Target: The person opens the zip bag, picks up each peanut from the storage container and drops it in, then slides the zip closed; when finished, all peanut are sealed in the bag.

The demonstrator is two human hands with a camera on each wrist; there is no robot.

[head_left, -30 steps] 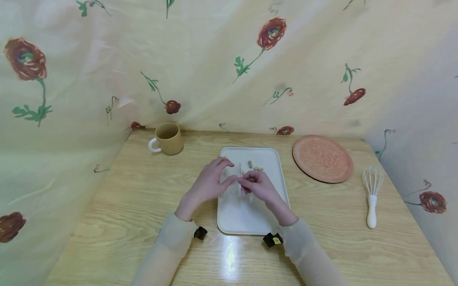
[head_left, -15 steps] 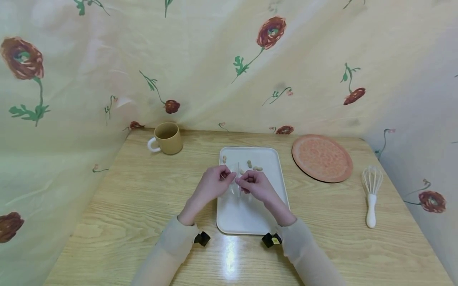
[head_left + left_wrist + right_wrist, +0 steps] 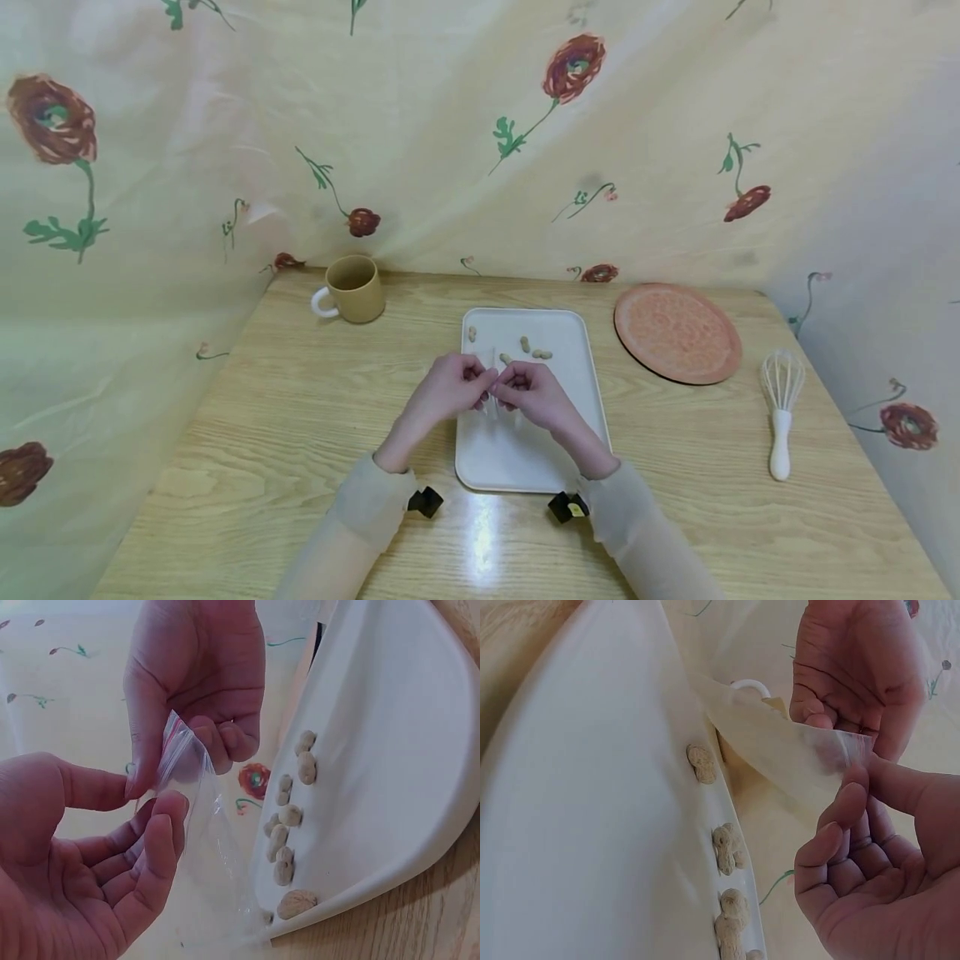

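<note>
Over the white tray (image 3: 525, 450), both hands meet at the zip strip of a clear plastic zip bag (image 3: 221, 847). My left hand (image 3: 442, 390) pinches the strip between thumb and fingertips. Right beside it, my right hand (image 3: 538, 392) pinches the same strip, the thumb tips nearly together. In the right wrist view the bag (image 3: 772, 746) hangs away from the fingers, thin and see-through, with a reddish line along its top edge. Several peanuts (image 3: 542, 354) lie in the far part of the tray, one peanut (image 3: 472, 333) near its left corner.
A tan mug (image 3: 356, 290) with a white handle stands at the back left. To the right of the tray lie a round reddish plate-like mat (image 3: 677, 333) and a white-handled whisk (image 3: 781, 417). Flowered cloth (image 3: 450, 150) hangs behind the wooden table (image 3: 300, 400).
My left hand has gone from spread fingers to pinching the bag's strip and has moved slightly toward the right hand. The right hand keeps its pinch, nearly in place.
</note>
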